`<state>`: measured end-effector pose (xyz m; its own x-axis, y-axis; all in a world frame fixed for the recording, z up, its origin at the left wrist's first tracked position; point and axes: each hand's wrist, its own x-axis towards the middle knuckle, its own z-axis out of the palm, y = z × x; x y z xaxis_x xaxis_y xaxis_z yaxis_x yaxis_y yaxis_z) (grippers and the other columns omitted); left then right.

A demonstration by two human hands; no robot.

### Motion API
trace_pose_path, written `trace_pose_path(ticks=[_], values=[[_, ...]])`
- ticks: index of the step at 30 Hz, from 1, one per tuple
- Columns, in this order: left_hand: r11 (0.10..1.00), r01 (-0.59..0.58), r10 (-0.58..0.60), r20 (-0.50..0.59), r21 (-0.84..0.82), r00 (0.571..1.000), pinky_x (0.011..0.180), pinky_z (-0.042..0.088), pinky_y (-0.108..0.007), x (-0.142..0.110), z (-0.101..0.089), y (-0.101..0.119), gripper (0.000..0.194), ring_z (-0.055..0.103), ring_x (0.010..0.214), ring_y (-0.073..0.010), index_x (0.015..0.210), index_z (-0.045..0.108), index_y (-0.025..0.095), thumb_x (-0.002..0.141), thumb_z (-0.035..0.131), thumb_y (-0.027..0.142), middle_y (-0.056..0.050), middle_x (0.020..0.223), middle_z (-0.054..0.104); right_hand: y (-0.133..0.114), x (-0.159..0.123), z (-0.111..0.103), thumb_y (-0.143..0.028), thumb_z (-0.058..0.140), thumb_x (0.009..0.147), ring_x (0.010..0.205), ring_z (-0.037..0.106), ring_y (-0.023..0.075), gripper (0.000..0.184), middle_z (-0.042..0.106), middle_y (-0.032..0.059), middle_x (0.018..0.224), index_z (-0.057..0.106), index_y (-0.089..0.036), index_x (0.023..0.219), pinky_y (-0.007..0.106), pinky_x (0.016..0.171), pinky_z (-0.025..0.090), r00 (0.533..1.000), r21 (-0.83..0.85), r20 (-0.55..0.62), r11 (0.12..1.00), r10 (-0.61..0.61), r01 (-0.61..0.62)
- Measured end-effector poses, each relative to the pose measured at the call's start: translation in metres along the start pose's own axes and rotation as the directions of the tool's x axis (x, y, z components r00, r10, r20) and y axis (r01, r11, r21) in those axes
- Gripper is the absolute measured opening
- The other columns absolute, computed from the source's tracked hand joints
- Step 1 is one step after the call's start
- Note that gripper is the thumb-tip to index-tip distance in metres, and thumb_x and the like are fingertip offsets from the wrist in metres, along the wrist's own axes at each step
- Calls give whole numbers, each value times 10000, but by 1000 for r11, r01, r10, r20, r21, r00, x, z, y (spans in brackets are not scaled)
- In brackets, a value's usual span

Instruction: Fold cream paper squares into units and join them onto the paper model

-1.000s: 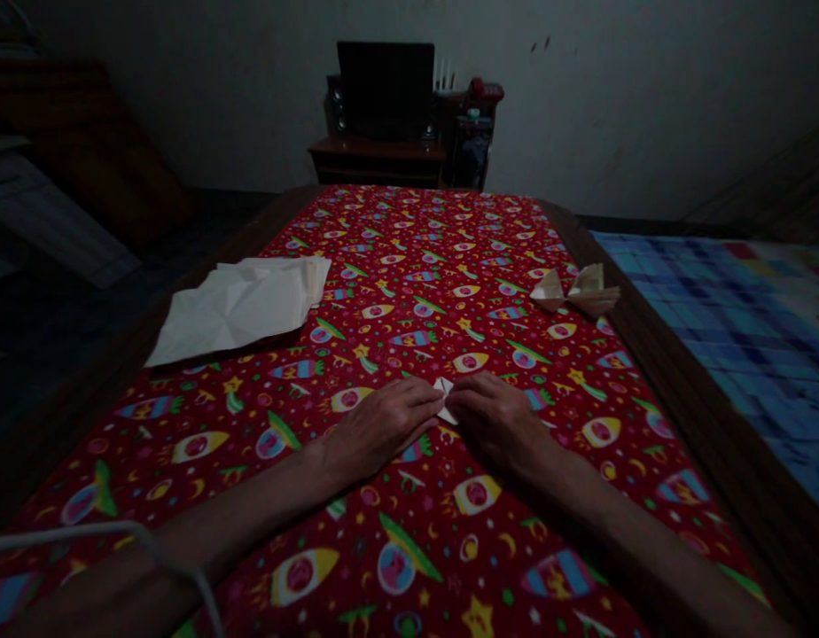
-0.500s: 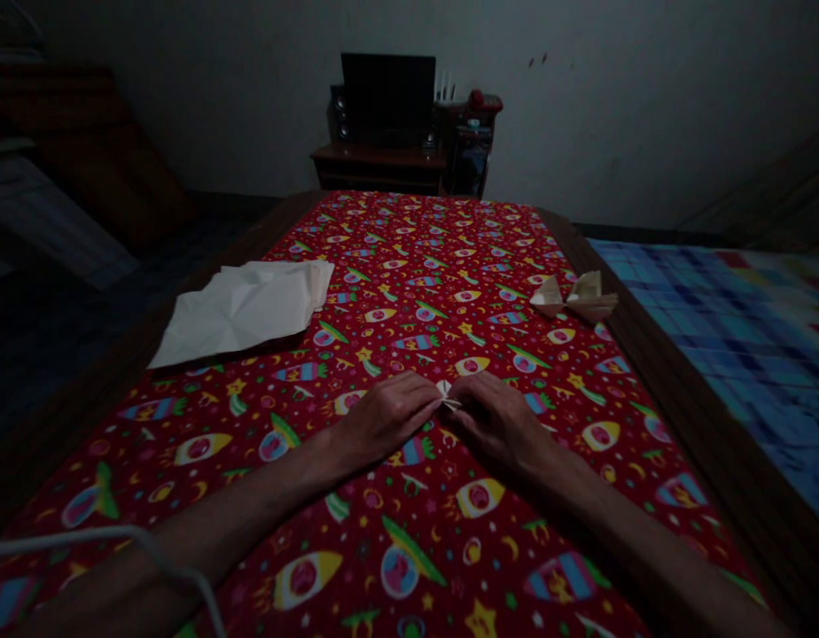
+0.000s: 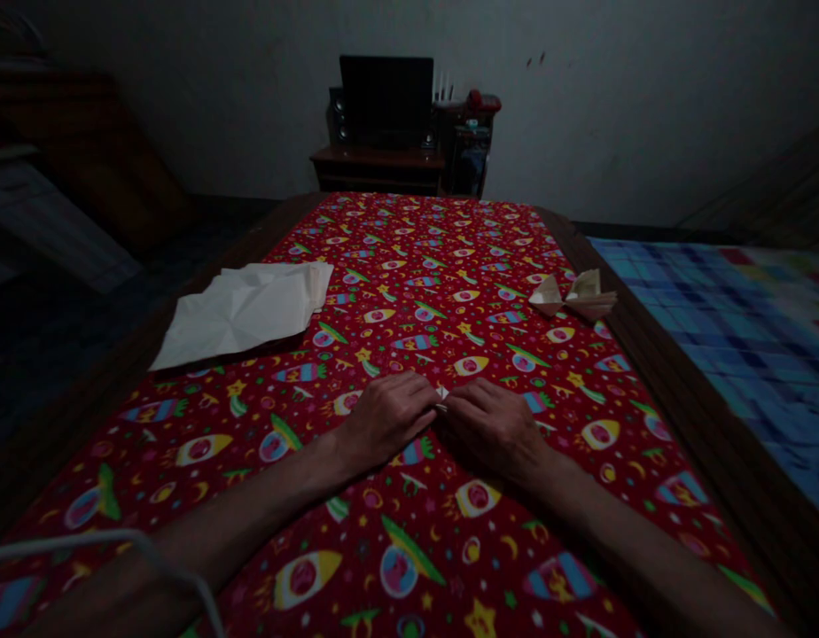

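A small piece of folded white paper (image 3: 442,396) sits between my two hands, low over the red patterned tablecloth (image 3: 409,532). My left hand (image 3: 394,409) pinches it from the left, fingers pressed together. From the other side my right hand (image 3: 493,416) grips it too, fingertips closed. Most of the paper is hidden behind the fingers. Beyond my right hand, folded paper shapes (image 3: 588,297) rest near the table's right edge. A stack of creased white paper sheets (image 3: 243,306) lies to the far left of my hands.
A white cable (image 3: 136,540) crosses above my left forearm. The table's dark wooden border (image 3: 649,381) shows along the right. Past the table's far end, a monitor (image 3: 386,102) with speakers stands on a small desk (image 3: 376,159). A blue plaid cloth (image 3: 715,346) spreads at the right.
My right hand's fingers have closed further over the folded paper, so less of it shows between the hands. The sheets and the folded shapes have stayed in place.
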<state>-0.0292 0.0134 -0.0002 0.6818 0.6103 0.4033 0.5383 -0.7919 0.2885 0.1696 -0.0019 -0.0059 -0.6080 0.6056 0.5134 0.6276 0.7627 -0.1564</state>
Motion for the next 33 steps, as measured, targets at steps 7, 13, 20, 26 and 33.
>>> trace_pose_path(ticks=[7,13,20,26,33], values=[[940,78,-108,-71,-332,992,693,481,-234,3,0,-7,124,619,755,-136,839,651,151,866,543,205,-36,799,662,-1,2,-2,-252,459,911,749,567,151,188,643,64,823,616,-166,852,261,662,448,985,251,8,953,175,-171],[842,185,-249,-61,-506,967,663,478,-209,9,-3,-8,122,629,713,-119,812,684,150,843,571,186,-25,776,681,0,3,-3,-266,459,906,737,558,147,185,622,49,803,598,-174,825,258,661,440,951,401,58,866,303,-300],[890,145,-201,-86,-433,976,660,465,-213,9,-4,-4,130,613,701,-114,814,660,148,857,560,219,-25,761,664,-1,5,-3,-240,448,910,741,544,152,179,611,65,809,579,-167,812,267,667,433,968,339,45,908,247,-247],[974,-33,-5,-167,-226,986,710,467,-249,6,-8,0,117,602,758,-137,894,600,150,870,552,254,-41,812,662,-3,5,-5,-198,428,890,803,548,188,167,611,112,873,587,-150,869,300,685,445,990,263,41,954,138,-144],[983,-70,45,-145,-171,988,676,464,-245,5,-12,2,129,594,731,-137,899,580,155,857,574,276,-31,797,655,-2,5,-4,-154,410,865,797,546,189,172,612,104,864,581,-160,873,305,676,450,993,253,21,961,112,-114]])
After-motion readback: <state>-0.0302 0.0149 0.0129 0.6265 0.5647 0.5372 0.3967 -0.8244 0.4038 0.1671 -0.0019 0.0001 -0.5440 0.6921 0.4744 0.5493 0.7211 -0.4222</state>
